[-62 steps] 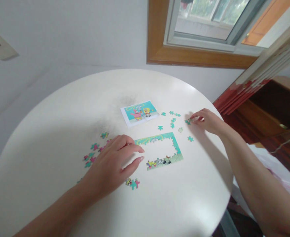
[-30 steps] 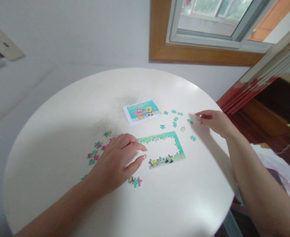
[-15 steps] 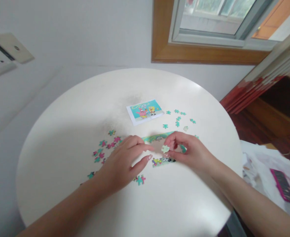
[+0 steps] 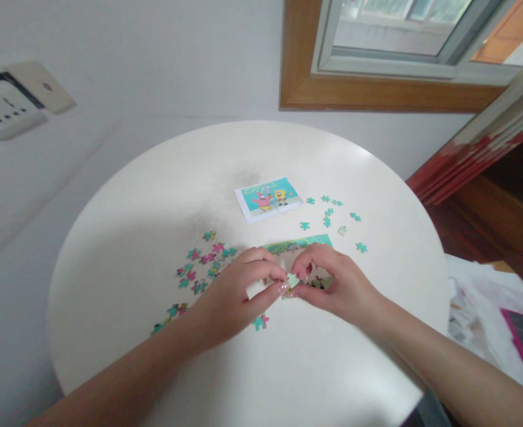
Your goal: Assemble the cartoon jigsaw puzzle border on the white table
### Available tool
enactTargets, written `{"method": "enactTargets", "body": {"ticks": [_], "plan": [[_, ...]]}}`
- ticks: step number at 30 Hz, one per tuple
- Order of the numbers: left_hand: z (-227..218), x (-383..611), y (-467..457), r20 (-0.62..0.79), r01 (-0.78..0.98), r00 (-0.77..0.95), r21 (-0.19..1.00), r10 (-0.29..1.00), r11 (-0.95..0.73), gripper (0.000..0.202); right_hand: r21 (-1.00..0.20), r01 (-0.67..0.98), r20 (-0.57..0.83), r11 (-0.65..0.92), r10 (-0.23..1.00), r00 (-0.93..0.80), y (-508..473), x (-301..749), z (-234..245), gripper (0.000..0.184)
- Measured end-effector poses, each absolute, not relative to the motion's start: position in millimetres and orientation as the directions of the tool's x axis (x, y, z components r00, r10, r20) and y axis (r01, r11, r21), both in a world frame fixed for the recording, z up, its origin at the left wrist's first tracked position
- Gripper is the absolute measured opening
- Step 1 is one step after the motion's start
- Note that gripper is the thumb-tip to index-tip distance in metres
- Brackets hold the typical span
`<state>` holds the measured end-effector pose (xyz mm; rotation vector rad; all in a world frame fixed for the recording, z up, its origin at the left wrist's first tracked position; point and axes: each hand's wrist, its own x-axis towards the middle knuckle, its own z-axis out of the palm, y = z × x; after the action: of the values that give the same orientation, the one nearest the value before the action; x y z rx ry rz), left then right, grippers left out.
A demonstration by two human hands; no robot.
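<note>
Brought across from the table's right side a second ago, the right hand point(image 4: 344, 279) now pinches a pale puzzle piece point(image 4: 292, 280) between thumb and fingers, above the partly covered puzzle border point(image 4: 303, 242). At that piece, the left hand point(image 4: 230, 290) has its curled fingertips; whether they grip it cannot be told. Outward on the white table point(image 4: 141, 225) lie multicoloured pieces point(image 4: 193, 254) left, a picture card point(image 4: 270, 198) beyond, and teal pieces point(image 4: 327, 222) right.
</note>
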<state>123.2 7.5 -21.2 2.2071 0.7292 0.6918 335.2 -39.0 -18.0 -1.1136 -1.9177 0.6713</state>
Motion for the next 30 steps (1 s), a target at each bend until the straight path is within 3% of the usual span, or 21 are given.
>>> {"method": "enactTargets", "body": {"ticks": [9, 13, 17, 30], "plan": [[-10.8, 114.6, 12.7, 0.159, 0.409, 0.649, 0.752, 0.744, -0.517, 0.017, -0.695, 0.407, 0.436, 0.592, 0.798, -0.417, -37.8, 349.9, -11.6, 0.014], [-18.3, 108.4, 11.7, 0.204, 0.503, 0.631, 0.627, 0.748, -0.595, 0.012, -0.611, 0.509, 0.375, 0.606, 0.788, -0.488, -39.6, 364.7, -12.8, 0.031], [-28.3, 110.6, 6.1, 0.263, 0.545, 0.632, 0.517, 0.729, -0.659, 0.012, -0.512, 0.580, 0.282, 0.634, 0.762, -0.583, -42.1, 369.6, -15.7, 0.033], [-36.7, 120.7, -4.8, 0.284, 0.584, 0.624, 0.449, 0.728, -0.676, 0.012, -0.425, 0.627, 0.177, 0.653, 0.740, -0.649, -43.4, 362.9, -18.8, 0.035]]}}
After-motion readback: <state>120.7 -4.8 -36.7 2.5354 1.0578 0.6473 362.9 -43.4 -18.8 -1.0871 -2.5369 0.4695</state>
